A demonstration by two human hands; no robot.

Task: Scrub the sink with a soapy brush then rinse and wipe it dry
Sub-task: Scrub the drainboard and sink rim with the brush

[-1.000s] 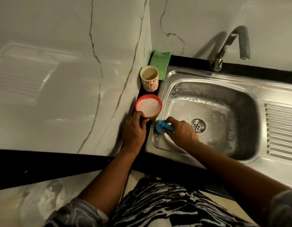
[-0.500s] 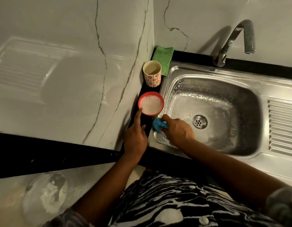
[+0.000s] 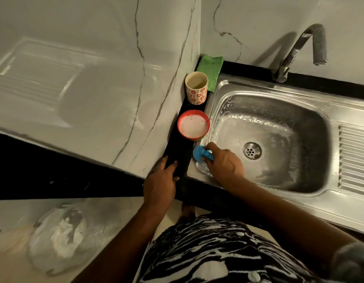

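Note:
The steel sink [image 3: 279,103] has soapy streaks on its basin walls and a round drain [image 3: 251,151] in the middle. My right hand [image 3: 224,164] grips a blue brush [image 3: 201,153] and holds it against the sink's near-left corner; the bristles are hidden. A red bowl of white soapy water [image 3: 193,124] stands on the black ledge just left of the sink. My left hand [image 3: 161,182] rests flat on that black ledge below the bowl, fingers straight and holding nothing.
A patterned cup [image 3: 196,87] stands behind the red bowl, and a green cloth [image 3: 210,68] lies in the corner behind it. The tap [image 3: 297,50] curves over the sink's back edge. A ribbed draining board [image 3: 354,158] lies to the right. Marble wall stands left.
My left hand has let go of the red bowl and drawn back toward me onto the ledge. My right hand has kept the brush at the sink's near-left corner.

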